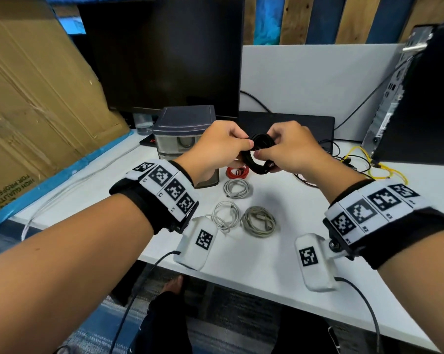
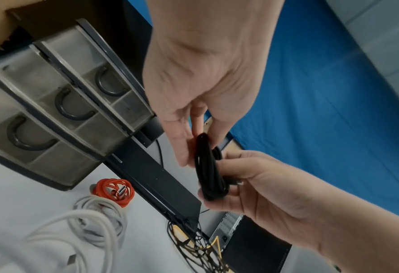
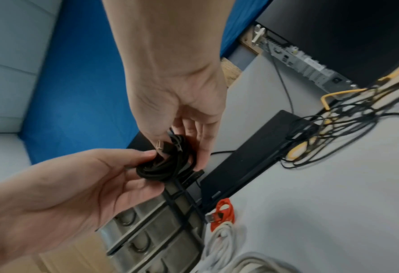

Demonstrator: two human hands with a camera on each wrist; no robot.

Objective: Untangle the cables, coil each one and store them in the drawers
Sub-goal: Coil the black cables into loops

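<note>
From my head view, my left hand and right hand meet above the counter, both grips clamped on one black cable coil, held up in front of the drawer unit. Below my grips lie an orange coil, three pale coils and, off to my right, a tangle of yellow and black wires.

My left wrist view shows what the head view hides: the coil edge-on, its long axis running from my left fingers down into my right palm, and three drawer fronts with handles.

My right wrist view shows the coil as an open loop, a metal plug pointing up toward my right thumb.
</note>
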